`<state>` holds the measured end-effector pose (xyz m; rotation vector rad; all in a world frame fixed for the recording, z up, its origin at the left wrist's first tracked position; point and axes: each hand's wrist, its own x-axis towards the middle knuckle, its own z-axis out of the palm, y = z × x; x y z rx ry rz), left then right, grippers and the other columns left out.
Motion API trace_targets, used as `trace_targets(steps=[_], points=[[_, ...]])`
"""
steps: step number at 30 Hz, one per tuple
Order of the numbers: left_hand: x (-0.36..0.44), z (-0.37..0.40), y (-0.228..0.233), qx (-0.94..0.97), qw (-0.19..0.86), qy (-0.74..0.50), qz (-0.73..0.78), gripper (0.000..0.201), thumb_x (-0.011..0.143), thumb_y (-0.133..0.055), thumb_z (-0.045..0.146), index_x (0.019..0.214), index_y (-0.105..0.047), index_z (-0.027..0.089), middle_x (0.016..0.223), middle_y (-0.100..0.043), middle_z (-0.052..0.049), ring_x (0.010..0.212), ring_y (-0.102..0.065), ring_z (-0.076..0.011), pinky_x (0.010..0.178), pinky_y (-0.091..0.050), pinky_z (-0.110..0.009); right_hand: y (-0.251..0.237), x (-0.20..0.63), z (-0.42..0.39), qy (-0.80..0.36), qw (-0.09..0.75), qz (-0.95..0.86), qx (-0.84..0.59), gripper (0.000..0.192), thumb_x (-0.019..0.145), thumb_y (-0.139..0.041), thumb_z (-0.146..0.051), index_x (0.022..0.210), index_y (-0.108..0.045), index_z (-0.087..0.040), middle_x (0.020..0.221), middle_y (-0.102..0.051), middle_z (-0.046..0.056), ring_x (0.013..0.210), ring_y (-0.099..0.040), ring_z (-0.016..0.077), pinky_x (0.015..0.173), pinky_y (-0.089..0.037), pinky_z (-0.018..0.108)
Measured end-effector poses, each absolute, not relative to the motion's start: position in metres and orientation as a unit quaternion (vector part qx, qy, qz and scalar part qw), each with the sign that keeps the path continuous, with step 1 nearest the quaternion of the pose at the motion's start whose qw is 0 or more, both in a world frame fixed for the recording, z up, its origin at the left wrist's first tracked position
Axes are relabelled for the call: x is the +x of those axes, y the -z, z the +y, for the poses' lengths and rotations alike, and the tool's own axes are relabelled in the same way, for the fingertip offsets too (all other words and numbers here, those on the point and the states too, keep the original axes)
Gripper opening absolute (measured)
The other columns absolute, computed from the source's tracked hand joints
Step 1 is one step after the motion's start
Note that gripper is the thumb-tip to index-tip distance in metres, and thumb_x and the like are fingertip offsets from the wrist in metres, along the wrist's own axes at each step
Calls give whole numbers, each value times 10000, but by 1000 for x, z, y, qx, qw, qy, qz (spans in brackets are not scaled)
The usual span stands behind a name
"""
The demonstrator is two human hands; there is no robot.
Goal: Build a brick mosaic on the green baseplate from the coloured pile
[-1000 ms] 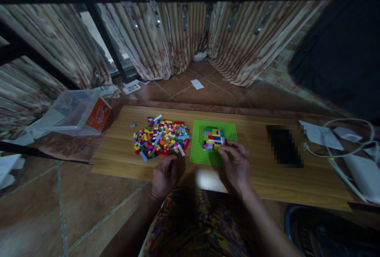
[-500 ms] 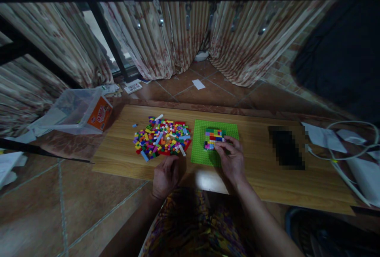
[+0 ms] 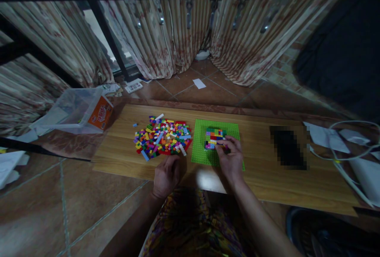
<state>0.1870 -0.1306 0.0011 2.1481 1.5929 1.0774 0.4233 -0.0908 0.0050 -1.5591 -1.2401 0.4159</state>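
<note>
A block of multicoloured building bricks [image 3: 214, 137] is pressed onto the green baseplate [image 3: 199, 157] in the middle of the wooden board. My right hand [image 3: 233, 158] is at the right edge of this block, thumb and fingers closed around a small building brick mostly hidden by them. To the left of the baseplate spreads a pile of loose building bricks [image 3: 164, 136] in many colours. My left hand [image 3: 168, 174] rests at the board's front edge, just below the pile. Its fingers are curled in, and whatever they may hold is hidden.
A clear plastic box [image 3: 69, 110] with an orange label stands left of the wooden board [image 3: 118, 142]. One small blue brick [image 3: 135, 124] lies apart from the pile. Toward the right are a pixelated dark object [image 3: 287, 148] and a looped white cable [image 3: 335, 158].
The fingers of my right hand have shifted slightly at the right side of the brick block. My left hand has stayed almost still. The view has moved a little.
</note>
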Motion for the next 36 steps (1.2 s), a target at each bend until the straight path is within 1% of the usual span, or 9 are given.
trace_targets(steps=[9,15,20,23,28,33,36], points=[[187,-131,-3,738,130,-360,555,155,902,-470,167,995,-588,198,877,-684,-40,783,-661,-158,713,-519,-264,-6,417,-86,-195,549,-482,-655,123,750,-641,-257,838,-711,-208,1122,-561,78,1076,-544,210,965,-430,387],[188,-132,-4,734,137,-368,554,160,896,-471,159,987,-596,200,889,-687,-44,816,-667,-159,745,-528,-265,-2,423,-87,-210,565,-478,-638,156,743,-664,-292,861,-708,-200,1111,-587,81,1058,-564,212,955,-443,394],[188,-133,-3,725,149,-373,559,160,897,-469,155,982,-596,203,885,-686,-42,805,-664,-155,741,-524,-260,-1,433,-99,-203,620,-431,-623,195,796,-647,-347,891,-709,-189,995,-662,73,964,-615,214,908,-466,408],[188,-133,-4,725,159,-373,557,160,897,-453,149,967,-587,201,870,-677,-44,796,-658,-155,733,-521,-259,-8,429,-109,-187,622,-440,-620,187,823,-633,-352,881,-709,-192,982,-674,71,963,-625,214,904,-468,405],[187,-135,-7,722,169,-379,554,184,875,-408,114,899,-568,202,808,-639,-36,748,-627,-148,702,-506,-259,-23,404,-123,-221,577,-504,-603,166,868,-599,-342,902,-700,-214,988,-679,57,954,-629,203,873,-485,384],[185,-140,-11,715,195,-397,541,193,878,-355,124,825,-521,207,750,-579,-33,711,-578,-151,659,-482,-268,-25,376,-127,-271,480,-607,-573,162,898,-551,-319,930,-687,-237,989,-685,48,954,-628,200,854,-494,362],[183,-141,-11,712,205,-410,533,199,878,-338,130,803,-503,211,728,-568,-34,699,-567,-154,656,-476,-278,-21,362,-121,-267,430,-662,-552,170,902,-528,-292,959,-682,-249,971,-686,44,934,-627,203,848,-495,361]])
